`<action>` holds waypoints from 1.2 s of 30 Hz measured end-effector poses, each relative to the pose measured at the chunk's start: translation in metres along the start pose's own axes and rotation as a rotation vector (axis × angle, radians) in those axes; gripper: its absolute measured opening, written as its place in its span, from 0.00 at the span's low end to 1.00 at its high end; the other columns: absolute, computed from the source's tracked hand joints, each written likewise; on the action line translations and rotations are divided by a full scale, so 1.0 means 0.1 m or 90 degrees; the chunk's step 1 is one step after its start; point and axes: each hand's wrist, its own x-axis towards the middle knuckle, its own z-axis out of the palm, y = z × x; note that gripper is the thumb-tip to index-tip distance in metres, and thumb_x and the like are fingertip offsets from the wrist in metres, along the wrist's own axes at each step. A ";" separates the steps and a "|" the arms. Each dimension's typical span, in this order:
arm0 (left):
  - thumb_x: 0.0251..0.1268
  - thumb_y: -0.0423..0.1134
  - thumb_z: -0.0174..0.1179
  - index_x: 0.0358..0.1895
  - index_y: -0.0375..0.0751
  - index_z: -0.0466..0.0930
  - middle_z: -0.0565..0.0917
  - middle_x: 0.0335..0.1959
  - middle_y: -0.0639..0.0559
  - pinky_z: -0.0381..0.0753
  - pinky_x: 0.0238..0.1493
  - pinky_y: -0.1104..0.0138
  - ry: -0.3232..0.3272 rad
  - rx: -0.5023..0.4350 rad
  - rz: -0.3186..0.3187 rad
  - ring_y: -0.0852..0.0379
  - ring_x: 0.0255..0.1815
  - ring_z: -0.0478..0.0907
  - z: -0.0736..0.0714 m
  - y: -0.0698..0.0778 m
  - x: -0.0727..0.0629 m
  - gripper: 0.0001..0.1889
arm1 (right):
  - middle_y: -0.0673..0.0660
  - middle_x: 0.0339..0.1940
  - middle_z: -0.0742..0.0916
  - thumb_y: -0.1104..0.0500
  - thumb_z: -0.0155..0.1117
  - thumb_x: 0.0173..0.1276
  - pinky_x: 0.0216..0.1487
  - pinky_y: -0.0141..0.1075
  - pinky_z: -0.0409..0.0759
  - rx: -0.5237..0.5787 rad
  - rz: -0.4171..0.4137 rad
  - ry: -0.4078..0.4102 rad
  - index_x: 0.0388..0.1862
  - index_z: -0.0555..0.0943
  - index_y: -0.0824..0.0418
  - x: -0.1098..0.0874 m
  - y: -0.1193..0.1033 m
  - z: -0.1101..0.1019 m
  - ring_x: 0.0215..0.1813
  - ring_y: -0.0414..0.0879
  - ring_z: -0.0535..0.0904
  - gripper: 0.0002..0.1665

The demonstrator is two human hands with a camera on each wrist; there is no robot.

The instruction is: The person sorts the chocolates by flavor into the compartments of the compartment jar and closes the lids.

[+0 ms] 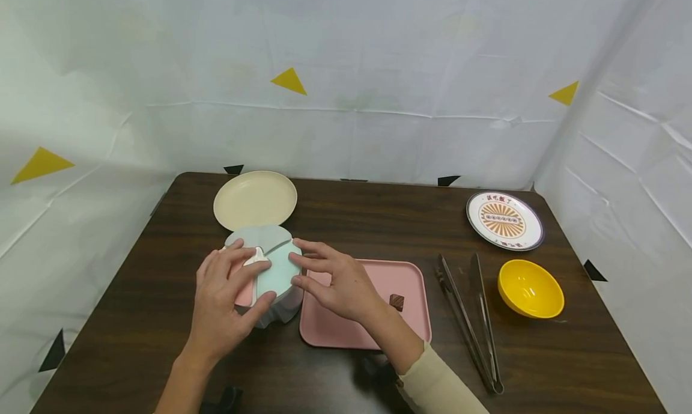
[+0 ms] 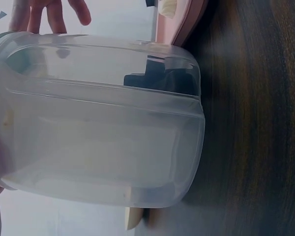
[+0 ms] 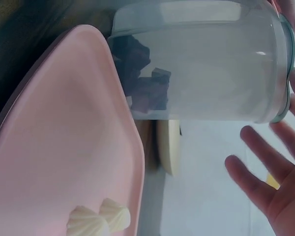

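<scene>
A clear plastic storage box (image 2: 103, 132) with several compartments stands upright on the table, its round lid split into grey, pink and mint-green (image 1: 278, 270) sections. My left hand (image 1: 224, 288) rests on top of the lid, fingers spread, with the index fingertip near the white centre piece and the thumb at the near edge. On the lid's right side, the fairly straight fingers of my right hand (image 1: 337, 282) touch or nearly touch the mint-green edge. Dark brown chunks (image 3: 155, 91) lie at the bottom of one compartment.
A pink tray (image 1: 346, 336) right of the box bears a brown striped cube (image 1: 397, 302) and pale ridged pieces (image 3: 88, 222). Metal tongs (image 1: 486, 348), a yellow bowl (image 1: 530, 288) and a patterned plate (image 1: 504, 220) stand further right. A cream plate (image 1: 256, 200) lies behind the box.
</scene>
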 end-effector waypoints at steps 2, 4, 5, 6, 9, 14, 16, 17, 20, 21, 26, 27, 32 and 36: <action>0.61 0.60 0.60 0.50 0.49 0.85 0.76 0.59 0.45 0.48 0.67 0.39 -0.008 0.005 -0.004 0.42 0.69 0.65 -0.01 0.00 -0.01 0.22 | 0.39 0.69 0.74 0.47 0.66 0.67 0.46 0.37 0.79 -0.010 0.004 -0.008 0.62 0.80 0.49 0.00 -0.01 -0.01 0.61 0.37 0.78 0.25; 0.60 0.58 0.61 0.51 0.49 0.85 0.76 0.59 0.46 0.47 0.68 0.40 -0.014 0.006 -0.008 0.43 0.70 0.64 -0.02 0.00 -0.01 0.22 | 0.40 0.70 0.74 0.46 0.65 0.68 0.45 0.37 0.79 -0.034 0.002 -0.012 0.63 0.80 0.48 0.00 -0.03 -0.02 0.62 0.37 0.76 0.25; 0.60 0.58 0.62 0.51 0.49 0.85 0.76 0.60 0.46 0.47 0.68 0.40 -0.015 0.005 -0.009 0.43 0.70 0.64 -0.02 0.00 -0.01 0.21 | 0.40 0.70 0.74 0.46 0.64 0.69 0.45 0.37 0.79 -0.050 -0.007 -0.013 0.63 0.79 0.48 0.00 -0.04 -0.02 0.63 0.37 0.75 0.25; 0.60 0.58 0.62 0.51 0.50 0.85 0.76 0.59 0.46 0.47 0.68 0.40 -0.014 0.005 -0.010 0.43 0.70 0.64 -0.02 0.01 -0.01 0.22 | 0.41 0.70 0.74 0.47 0.64 0.69 0.46 0.37 0.79 -0.069 -0.019 -0.011 0.64 0.79 0.48 -0.01 -0.05 -0.03 0.65 0.37 0.74 0.25; 0.59 0.62 0.62 0.50 0.49 0.85 0.77 0.59 0.46 0.49 0.67 0.41 -0.001 0.006 -0.006 0.42 0.69 0.65 -0.01 0.01 -0.01 0.24 | 0.45 0.71 0.74 0.49 0.63 0.70 0.50 0.35 0.79 -0.138 -0.100 0.002 0.62 0.81 0.50 -0.01 -0.08 -0.03 0.70 0.41 0.69 0.23; 0.57 0.69 0.60 0.48 0.49 0.86 0.78 0.57 0.44 0.51 0.66 0.41 0.027 0.026 0.002 0.41 0.67 0.67 0.01 0.01 0.00 0.29 | 0.48 0.66 0.78 0.59 0.63 0.68 0.62 0.35 0.72 -0.218 -0.291 0.004 0.60 0.82 0.52 -0.02 -0.14 0.01 0.65 0.48 0.73 0.21; 0.57 0.70 0.59 0.49 0.49 0.85 0.78 0.56 0.44 0.52 0.65 0.42 0.030 0.035 0.006 0.41 0.67 0.67 0.01 0.01 -0.01 0.30 | 0.47 0.64 0.80 0.64 0.61 0.66 0.66 0.35 0.68 -0.230 -0.326 -0.013 0.60 0.82 0.53 -0.03 -0.17 0.03 0.63 0.47 0.75 0.23; 0.56 0.70 0.59 0.49 0.49 0.85 0.78 0.56 0.44 0.52 0.65 0.42 0.030 0.039 0.008 0.41 0.67 0.68 0.00 0.01 -0.01 0.30 | 0.47 0.63 0.80 0.66 0.59 0.65 0.67 0.35 0.66 -0.236 -0.335 -0.023 0.61 0.81 0.53 -0.04 -0.18 0.03 0.62 0.46 0.75 0.25; 0.56 0.70 0.59 0.50 0.49 0.85 0.78 0.57 0.44 0.53 0.63 0.43 0.021 0.049 0.013 0.41 0.67 0.68 -0.03 0.00 -0.02 0.31 | 0.48 0.63 0.80 0.66 0.57 0.66 0.69 0.34 0.62 -0.254 -0.332 -0.040 0.62 0.80 0.54 -0.04 -0.19 0.03 0.64 0.46 0.74 0.25; 0.56 0.70 0.60 0.51 0.49 0.85 0.78 0.58 0.44 0.53 0.63 0.43 0.018 0.048 0.013 0.42 0.67 0.68 -0.04 0.00 -0.03 0.31 | 0.48 0.63 0.80 0.65 0.58 0.68 0.69 0.34 0.62 -0.262 -0.328 -0.042 0.62 0.80 0.53 -0.04 -0.19 0.02 0.64 0.45 0.74 0.24; 0.57 0.68 0.60 0.55 0.48 0.83 0.75 0.63 0.43 0.50 0.63 0.39 0.001 0.010 -0.003 0.41 0.70 0.64 -0.15 -0.07 -0.13 0.32 | 0.49 0.61 0.80 0.55 0.63 0.70 0.61 0.33 0.72 -0.265 -0.300 -0.027 0.59 0.82 0.52 -0.01 -0.16 -0.03 0.60 0.42 0.76 0.19; 0.58 0.67 0.60 0.56 0.47 0.82 0.74 0.65 0.43 0.49 0.64 0.38 -0.004 -0.002 -0.008 0.40 0.71 0.62 -0.18 -0.09 -0.14 0.32 | 0.50 0.60 0.80 0.54 0.63 0.70 0.58 0.32 0.74 -0.257 -0.290 -0.024 0.59 0.83 0.52 -0.01 -0.16 -0.03 0.58 0.41 0.78 0.19; 0.60 0.62 0.60 0.58 0.45 0.81 0.72 0.67 0.41 0.52 0.63 0.38 -0.005 -0.028 -0.004 0.37 0.71 0.61 -0.27 -0.12 -0.22 0.30 | 0.49 0.60 0.81 0.51 0.63 0.70 0.46 0.31 0.78 -0.223 -0.245 -0.007 0.56 0.84 0.52 0.02 -0.13 -0.05 0.49 0.40 0.81 0.17; 0.62 0.62 0.59 0.54 0.46 0.84 0.76 0.61 0.39 0.57 0.56 0.47 0.031 -0.007 0.031 0.36 0.64 0.66 -0.31 -0.09 -0.22 0.27 | 0.49 0.62 0.81 0.49 0.63 0.70 0.52 0.34 0.78 -0.225 -0.222 0.003 0.57 0.83 0.52 0.03 -0.11 -0.05 0.63 0.43 0.77 0.19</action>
